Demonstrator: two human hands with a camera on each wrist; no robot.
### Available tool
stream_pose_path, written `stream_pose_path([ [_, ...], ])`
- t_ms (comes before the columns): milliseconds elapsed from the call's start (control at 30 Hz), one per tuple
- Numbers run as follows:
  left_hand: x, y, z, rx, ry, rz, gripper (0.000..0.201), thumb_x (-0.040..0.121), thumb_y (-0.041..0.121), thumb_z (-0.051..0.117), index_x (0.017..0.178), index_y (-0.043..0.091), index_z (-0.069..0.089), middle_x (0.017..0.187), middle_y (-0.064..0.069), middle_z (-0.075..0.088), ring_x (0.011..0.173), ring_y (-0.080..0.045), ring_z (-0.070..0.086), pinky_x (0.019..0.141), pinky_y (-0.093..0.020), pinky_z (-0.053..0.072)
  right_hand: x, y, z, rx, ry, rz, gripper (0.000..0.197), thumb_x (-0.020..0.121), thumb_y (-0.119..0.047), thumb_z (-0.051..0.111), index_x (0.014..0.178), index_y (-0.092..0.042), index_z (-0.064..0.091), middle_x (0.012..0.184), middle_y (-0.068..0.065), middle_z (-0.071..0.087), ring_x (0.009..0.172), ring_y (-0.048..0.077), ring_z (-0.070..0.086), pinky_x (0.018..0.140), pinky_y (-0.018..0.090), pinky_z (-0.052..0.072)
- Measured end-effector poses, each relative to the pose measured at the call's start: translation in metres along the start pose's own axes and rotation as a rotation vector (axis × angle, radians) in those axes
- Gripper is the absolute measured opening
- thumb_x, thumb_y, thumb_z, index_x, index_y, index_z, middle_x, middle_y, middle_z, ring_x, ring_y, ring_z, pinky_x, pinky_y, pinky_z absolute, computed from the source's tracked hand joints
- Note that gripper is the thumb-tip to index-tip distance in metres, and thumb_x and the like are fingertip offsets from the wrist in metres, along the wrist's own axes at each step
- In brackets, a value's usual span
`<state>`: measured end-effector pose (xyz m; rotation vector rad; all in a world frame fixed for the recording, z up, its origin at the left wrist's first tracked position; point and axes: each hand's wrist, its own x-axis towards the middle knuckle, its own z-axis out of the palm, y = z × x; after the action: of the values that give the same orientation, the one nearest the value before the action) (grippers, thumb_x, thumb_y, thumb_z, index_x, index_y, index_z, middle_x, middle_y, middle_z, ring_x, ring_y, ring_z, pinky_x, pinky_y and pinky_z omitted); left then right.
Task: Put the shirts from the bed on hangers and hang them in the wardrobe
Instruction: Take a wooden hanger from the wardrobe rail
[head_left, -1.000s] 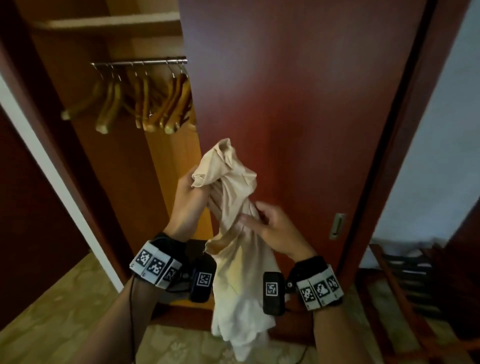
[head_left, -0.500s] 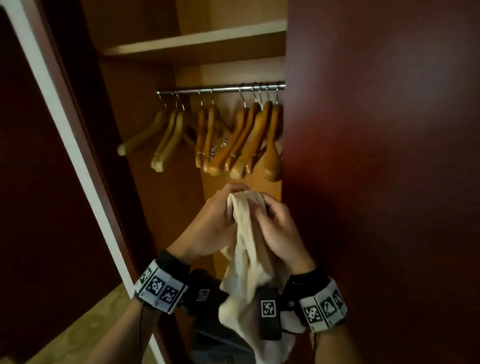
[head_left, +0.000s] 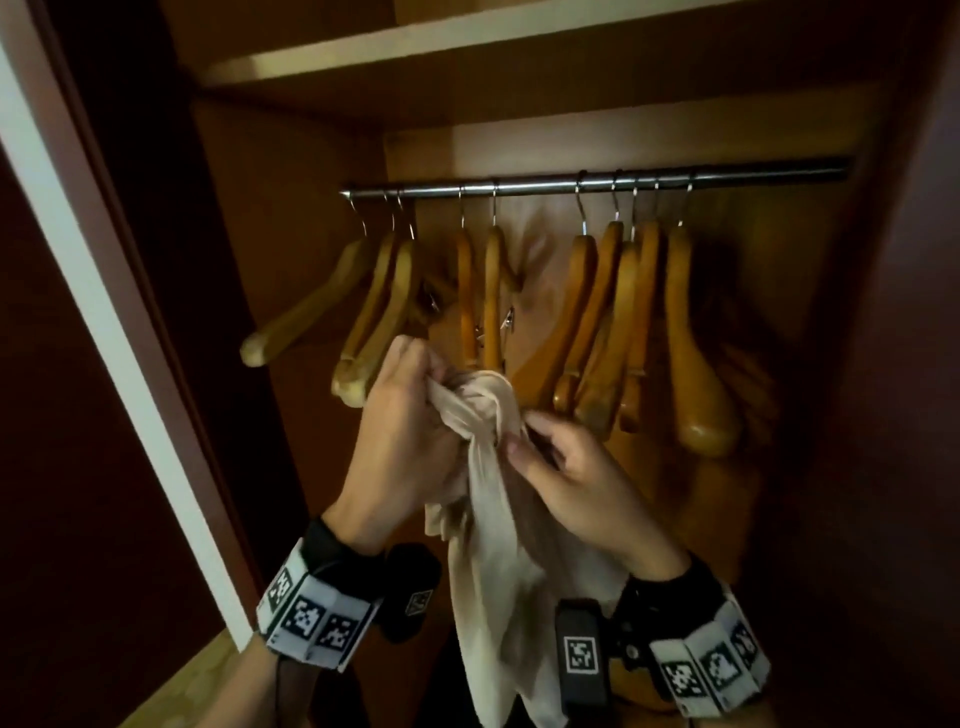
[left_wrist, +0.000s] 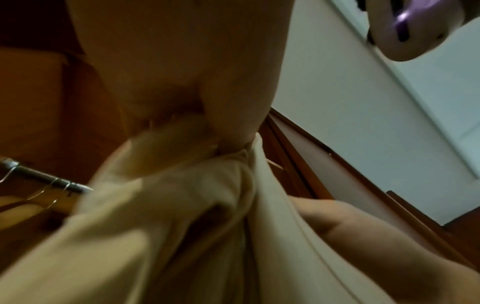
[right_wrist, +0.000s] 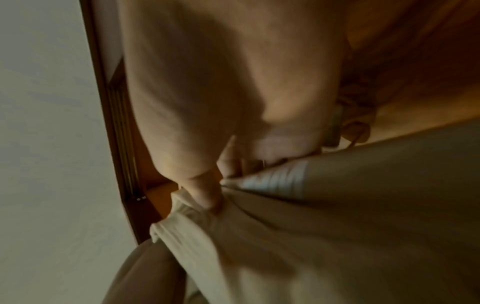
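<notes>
A cream shirt (head_left: 493, 561) hangs bunched between both hands in front of the open wardrobe. My left hand (head_left: 410, 415) grips its gathered top from the left. My right hand (head_left: 550, 467) pinches the cloth just below and to the right. In the left wrist view the shirt (left_wrist: 155, 216) fills the lower frame under my fingers; in the right wrist view my thumb presses into the shirt (right_wrist: 259, 246). Several wooden hangers (head_left: 613, 322) hang on the metal rail (head_left: 727, 176) just behind and above my hands.
A shelf (head_left: 467, 41) runs above the rail. The wardrobe's dark red frame with a white strip (head_left: 104, 332) stands at left, and a dark red panel (head_left: 914, 364) at right. Patterned floor (head_left: 192, 686) shows at lower left.
The view has moved in and to the right, so the rail and hangers now sit straight ahead. Both hands have lifted the shirt's top up close to the hangers.
</notes>
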<state>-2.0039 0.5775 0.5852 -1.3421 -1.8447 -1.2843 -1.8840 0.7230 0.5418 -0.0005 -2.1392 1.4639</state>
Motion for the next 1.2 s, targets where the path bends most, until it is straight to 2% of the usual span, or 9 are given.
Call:
stream_pose_path([
  [167,0.015,-0.065,-0.039,-0.180,-0.158,-0.097,0.025,0.089,-0.008,0.061,0.080,0.012,0.047,0.071,-0.008,0.059,0.060,-0.021,0.054,0.053,-0.044,0.044,0.053,-0.007,0.040,0.044,0.273,-0.128,0.040,0.105,-0.011,0.060,0.144,-0.022,0.060,0.129,-0.011,0.072,0.125,0.005,0.065,0.105,0.022,0.051],
  [300,0.029,-0.122,-0.075,-0.159,-0.292,-0.093,0.031,0.089,0.005,0.071,0.079,0.019,0.046,0.066,0.006,0.056,0.058,-0.007,0.048,0.054,-0.036,0.040,0.113,-0.033,0.079,-0.012,0.244,-0.127,0.037,0.107,-0.020,0.059,0.144,-0.020,0.059,0.130,-0.007,0.072,0.124,0.008,0.066,0.107,0.032,0.054],
  [467,0.038,-0.175,-0.102,-0.169,-0.441,-0.098,0.036,0.088,0.007,0.074,0.083,0.021,0.042,0.067,0.009,0.051,0.059,-0.005,0.041,0.054,-0.037,0.037,0.187,-0.062,0.126,0.106,0.023,0.133,0.047,0.107,-0.023,0.060,0.152,-0.017,0.048,0.141,0.003,0.063,0.130,0.013,0.062,0.111,0.030,0.051],
  [633,0.042,-0.208,-0.113,-0.023,-0.498,-0.075,0.036,0.084,0.004,0.072,0.086,0.023,0.041,0.065,0.007,0.060,0.058,-0.003,0.051,0.054,-0.033,0.040,0.261,-0.059,0.172,0.138,0.095,0.421,0.046,0.102,-0.022,0.070,0.140,-0.007,0.050,0.135,0.014,0.064,0.121,0.025,0.065,0.105,0.037,0.056],
  [700,0.046,-0.217,-0.116,-0.007,-0.515,-0.069,0.035,0.078,0.000,0.071,0.087,0.021,0.044,0.064,0.009,0.065,0.062,0.000,0.060,0.056,-0.034,0.045,0.284,-0.054,0.185,0.046,0.110,0.475,0.064,0.100,-0.027,0.071,0.154,-0.010,0.039,0.145,0.013,0.058,0.126,0.029,0.062,0.105,0.041,0.056],
  [767,0.049,-0.220,-0.117,-0.008,-0.533,-0.066,0.035,0.075,-0.005,0.068,0.086,0.019,0.045,0.063,0.013,0.066,0.065,0.006,0.062,0.055,-0.021,0.041,0.297,-0.054,0.195,-0.045,0.129,0.503,0.081,0.102,-0.031,0.069,0.164,-0.014,0.022,0.156,0.011,0.048,0.135,0.032,0.056,0.111,0.046,0.051],
  [833,0.051,-0.221,-0.117,0.008,-0.546,-0.067,0.037,0.075,-0.004,0.069,0.088,0.022,0.046,0.067,0.012,0.065,0.069,0.004,0.062,0.054,-0.021,0.040,0.306,-0.054,0.199,-0.132,0.150,0.527,0.080,0.102,-0.033,0.068,0.165,-0.015,0.021,0.156,0.013,0.047,0.136,0.035,0.056,0.111,0.048,0.050],
  [1000,0.053,-0.225,-0.114,0.012,-0.597,-0.071,0.042,0.078,0.004,0.076,0.110,0.024,0.058,0.096,0.009,0.068,0.094,-0.007,0.068,0.075,-0.034,0.054,0.316,-0.055,0.196,-0.012,0.188,0.522,0.050,0.099,-0.009,0.069,0.142,-0.012,0.044,0.121,0.015,0.060,0.096,0.026,0.065,0.063,0.032,0.054],
  [1200,0.054,-0.223,-0.118,-0.061,-0.616,-0.058,0.038,0.074,0.006,0.063,0.108,0.022,0.061,0.092,0.010,0.071,0.089,-0.006,0.070,0.068,-0.034,0.054,0.318,-0.060,0.189,0.463,0.356,0.441,0.033,0.099,0.010,0.055,0.104,-0.017,0.039,0.089,0.020,0.063,0.057,0.024,0.069,0.058,0.043,0.061],
])
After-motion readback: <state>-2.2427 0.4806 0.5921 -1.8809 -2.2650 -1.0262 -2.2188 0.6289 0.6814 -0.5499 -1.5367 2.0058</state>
